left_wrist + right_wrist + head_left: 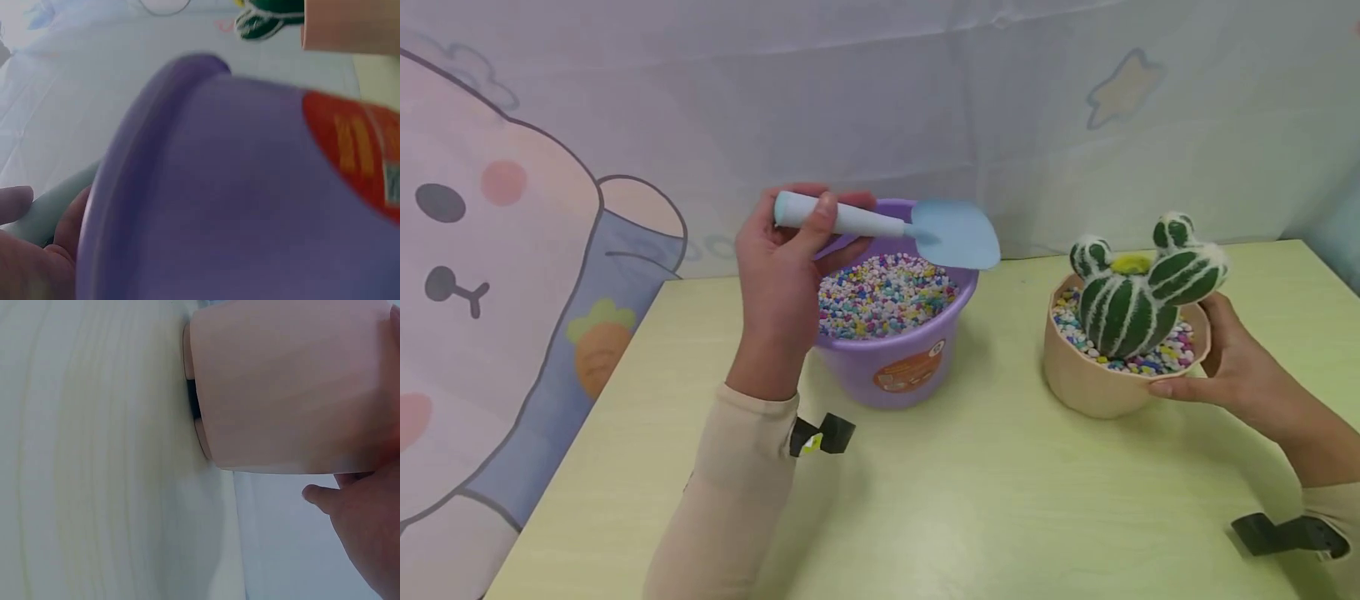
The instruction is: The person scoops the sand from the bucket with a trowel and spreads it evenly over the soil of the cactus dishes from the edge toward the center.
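1. The blue shovel hangs level over the purple bucket of coloured pebbles; it looks like light, stiff plastic, best held by its round handle.
2. My left hand wraps that handle, palm toward me, wrist raised.
3. My right hand cups the beige pot's side, thumb along the rim; the plush cactus looks soft, the pot likely pebble-heavy.
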A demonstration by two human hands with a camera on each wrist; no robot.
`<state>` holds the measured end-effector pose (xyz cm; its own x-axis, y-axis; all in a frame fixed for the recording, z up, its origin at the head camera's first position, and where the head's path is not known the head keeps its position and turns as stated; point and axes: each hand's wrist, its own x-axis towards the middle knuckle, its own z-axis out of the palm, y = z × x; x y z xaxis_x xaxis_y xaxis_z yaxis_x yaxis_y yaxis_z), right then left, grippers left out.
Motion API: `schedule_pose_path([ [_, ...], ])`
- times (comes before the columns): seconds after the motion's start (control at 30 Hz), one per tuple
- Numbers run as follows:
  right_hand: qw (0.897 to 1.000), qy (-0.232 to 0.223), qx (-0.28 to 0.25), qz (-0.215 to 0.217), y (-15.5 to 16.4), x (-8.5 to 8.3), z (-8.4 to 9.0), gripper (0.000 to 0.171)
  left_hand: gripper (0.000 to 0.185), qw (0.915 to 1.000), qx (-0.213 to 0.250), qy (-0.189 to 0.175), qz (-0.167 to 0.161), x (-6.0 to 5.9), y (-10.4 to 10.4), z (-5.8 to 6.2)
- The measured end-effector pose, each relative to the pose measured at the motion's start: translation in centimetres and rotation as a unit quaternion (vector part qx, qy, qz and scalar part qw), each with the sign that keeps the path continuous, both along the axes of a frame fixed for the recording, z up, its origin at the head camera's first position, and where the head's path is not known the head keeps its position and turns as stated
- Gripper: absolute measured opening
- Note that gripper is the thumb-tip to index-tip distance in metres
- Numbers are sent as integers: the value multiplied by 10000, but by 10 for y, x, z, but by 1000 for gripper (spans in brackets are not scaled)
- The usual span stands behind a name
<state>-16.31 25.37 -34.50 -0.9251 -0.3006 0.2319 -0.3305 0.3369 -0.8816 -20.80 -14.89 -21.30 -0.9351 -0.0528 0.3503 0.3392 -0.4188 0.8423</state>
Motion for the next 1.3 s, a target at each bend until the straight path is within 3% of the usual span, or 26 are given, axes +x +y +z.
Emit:
schedule_pose_path([
  [0.17,9999,-135,81,39,2,0,4,113,19,9996,78,-186,208,-3,-19,-6],
  [0.37,10000,31,-3,64,2,-2,0,79,21,9986,329,-292,291,-8,-38,-8],
  [0.43,10000,48,-30,79,2,-4,-2,79,22,9976,476,-362,346,-9,-43,-7],
  [0.53,10000,23,41,53,3,-4,-4,93,22,9968,477,-471,432,-11,-49,-6],
  [0.63,9999,-45,140,-20,3,-2,-5,110,19,9976,97,-495,484,-12,-51,-6],
  [0.77,9999,-79,119,-4,3,0,-3,113,15,9946,-987,-117,290,-14,-55,-7],
  [0.9,9999,-103,64,55,4,1,0,111,13,9798,-1881,680,37,-17,-59,-8],
  [1.1,9999,-93,75,62,5,2,2,104,17,9567,-2528,1437,-115,-17,-64,-9],
  [1.2,9999,-2,101,55,6,1,1,112,19,9350,-3176,1569,-137,-13,-65,-7],
  [1.3,9999,84,12,99,6,2,-1,118,22,9034,-3975,1610,-31,-9,-64,-4],
])
